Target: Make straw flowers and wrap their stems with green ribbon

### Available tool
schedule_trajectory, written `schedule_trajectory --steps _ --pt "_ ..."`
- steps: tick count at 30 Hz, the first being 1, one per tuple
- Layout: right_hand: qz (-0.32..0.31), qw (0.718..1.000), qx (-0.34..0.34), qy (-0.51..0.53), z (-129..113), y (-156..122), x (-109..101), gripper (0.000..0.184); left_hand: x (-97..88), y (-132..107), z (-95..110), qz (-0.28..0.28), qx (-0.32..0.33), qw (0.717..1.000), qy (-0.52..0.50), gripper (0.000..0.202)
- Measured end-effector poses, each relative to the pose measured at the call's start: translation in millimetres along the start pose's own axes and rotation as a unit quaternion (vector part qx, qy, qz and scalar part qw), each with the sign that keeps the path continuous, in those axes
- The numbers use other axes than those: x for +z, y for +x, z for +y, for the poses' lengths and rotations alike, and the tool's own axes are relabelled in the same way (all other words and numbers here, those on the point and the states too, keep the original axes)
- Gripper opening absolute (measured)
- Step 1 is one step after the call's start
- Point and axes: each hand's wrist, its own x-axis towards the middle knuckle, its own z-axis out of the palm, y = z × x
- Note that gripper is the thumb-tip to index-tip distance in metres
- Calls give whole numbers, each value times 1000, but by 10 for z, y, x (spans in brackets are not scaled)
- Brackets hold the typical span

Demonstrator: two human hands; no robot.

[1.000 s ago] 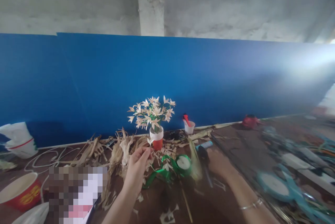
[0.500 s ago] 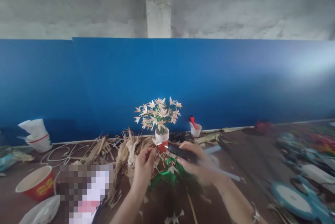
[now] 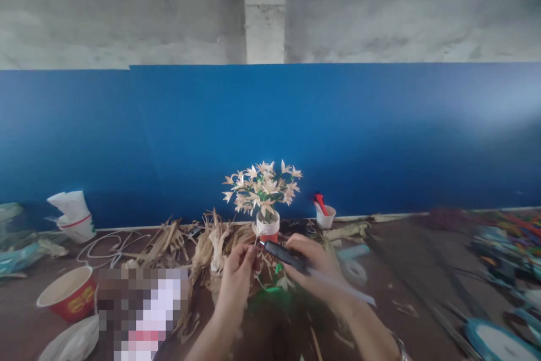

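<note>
My left hand point(image 3: 239, 273) is closed in a pinch on a small pale husk flower point(image 3: 256, 230), only partly visible above the fingertips. My right hand point(image 3: 315, 268) grips a black glue gun point(image 3: 285, 255), with a clear glue stick point(image 3: 359, 293) jutting from its back. The metal nozzle lies close to my left fingertips; whether it touches the flower I cannot tell. Just behind both hands stands a white and orange pot point(image 3: 267, 228) filled with pale star-shaped flowers point(image 3: 268, 186). Green material point(image 3: 274, 289) and loose petals lie beneath my hands.
Dried corn husks point(image 3: 215, 245) lie left of the pot. Further left are a red paper bowl point(image 3: 70, 293), a white cup point(image 3: 76, 226) and a cable point(image 3: 105, 248). A small cup with a red-handled tool point(image 3: 321, 206) stands right; a blue-rimmed spool point(image 3: 494, 338) lies lower right.
The view has shifted slightly, so the scene sits further right. The glue gun's nozzle has come nearer to my left fingertips, and the pale flower has turned and shows less.
</note>
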Motion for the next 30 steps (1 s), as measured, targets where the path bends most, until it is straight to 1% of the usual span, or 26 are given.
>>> schedule_trajectory --steps 5,8,14,19,24,28,30 --pt "8 1000 1 -17 -11 18 10 11 35 -58 37 -28 -46 998 -45 44" --pt "20 1000 -7 -14 -32 20 20 11 53 -78 63 -36 -55 997 -51 44" --pt "39 999 -9 -11 -79 30 13 10 70 -82 88 -25 -40 999 -24 47" --pt "53 999 -5 -5 -72 28 11 10 81 -90 98 -34 -41 998 -17 46" --pt "49 999 6 -3 -53 23 14 11 87 -105 122 -30 -37 999 -22 45" --pt "30 1000 7 -5 -55 25 7 13 76 -95 102 -40 -34 998 -18 44" --pt "34 999 12 -8 -54 26 3 14 69 -88 87 -42 -31 999 -14 43"
